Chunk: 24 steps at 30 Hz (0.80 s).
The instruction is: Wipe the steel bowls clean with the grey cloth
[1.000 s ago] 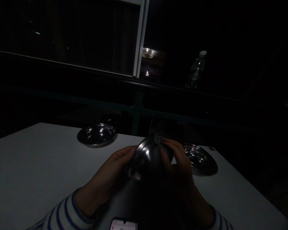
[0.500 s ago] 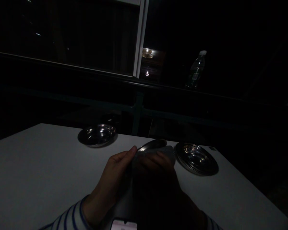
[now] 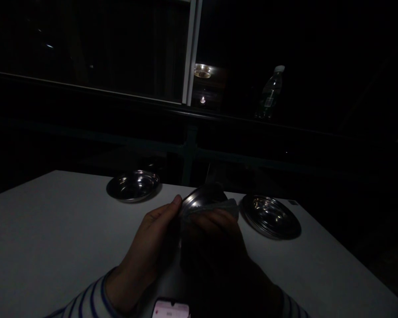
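My left hand grips the left edge of a shiny metal plate, thumb on its rim. The plate is tilted up above the table, and its lower part is hidden behind my hands. My right hand is closed on a thin greyish cloth and presses it against the plate's face; deep shadow hides most of these fingers. To the right lies a stack of metal plates. A single metal plate sits to the left, near the table's far edge.
Everything stands on a white table. A lit phone lies at the near edge between my forearms. Beyond the table, a clear plastic bottle with a white cap stands on a dark ledge by a window frame.
The held plate has tipped so that more of its inner face shows. My right hand and the cloth have shifted slightly with it.
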{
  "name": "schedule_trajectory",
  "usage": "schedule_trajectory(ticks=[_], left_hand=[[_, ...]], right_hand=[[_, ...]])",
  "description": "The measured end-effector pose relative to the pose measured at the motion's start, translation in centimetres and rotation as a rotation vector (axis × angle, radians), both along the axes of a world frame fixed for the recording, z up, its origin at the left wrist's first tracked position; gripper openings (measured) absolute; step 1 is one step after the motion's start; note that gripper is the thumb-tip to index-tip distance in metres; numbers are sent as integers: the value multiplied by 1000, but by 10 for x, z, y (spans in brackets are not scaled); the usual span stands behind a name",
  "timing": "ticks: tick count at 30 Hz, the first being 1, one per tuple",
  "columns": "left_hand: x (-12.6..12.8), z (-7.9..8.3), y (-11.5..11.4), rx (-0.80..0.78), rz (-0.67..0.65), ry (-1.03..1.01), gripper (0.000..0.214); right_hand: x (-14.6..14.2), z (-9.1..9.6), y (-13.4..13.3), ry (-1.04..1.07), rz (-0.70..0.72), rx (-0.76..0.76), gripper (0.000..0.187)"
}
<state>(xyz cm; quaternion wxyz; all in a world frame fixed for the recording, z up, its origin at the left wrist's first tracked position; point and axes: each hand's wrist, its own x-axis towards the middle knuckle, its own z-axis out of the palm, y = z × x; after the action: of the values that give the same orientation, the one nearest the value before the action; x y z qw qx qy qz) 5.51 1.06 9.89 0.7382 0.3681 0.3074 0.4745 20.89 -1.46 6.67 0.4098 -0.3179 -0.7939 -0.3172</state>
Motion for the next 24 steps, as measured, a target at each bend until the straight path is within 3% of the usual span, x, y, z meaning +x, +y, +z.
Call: schedule_trajectory(ticks=[6, 12, 18, 24], left_hand=[[1, 0, -1, -79, 5, -50, 27], [0, -3, 0, -120, -25, -59, 28], [3, -4, 2, -134, -10, -52, 31], [-1, -4, 5, -141, -17, 24, 34]], right_hand=[[10, 2, 10, 280, -161, -102, 21], [-10, -5, -6, -48, 31, -109, 25], [15, 4, 10, 153, -136, -88, 21], [-6, -9, -3, -63, 46, -146, 26]])
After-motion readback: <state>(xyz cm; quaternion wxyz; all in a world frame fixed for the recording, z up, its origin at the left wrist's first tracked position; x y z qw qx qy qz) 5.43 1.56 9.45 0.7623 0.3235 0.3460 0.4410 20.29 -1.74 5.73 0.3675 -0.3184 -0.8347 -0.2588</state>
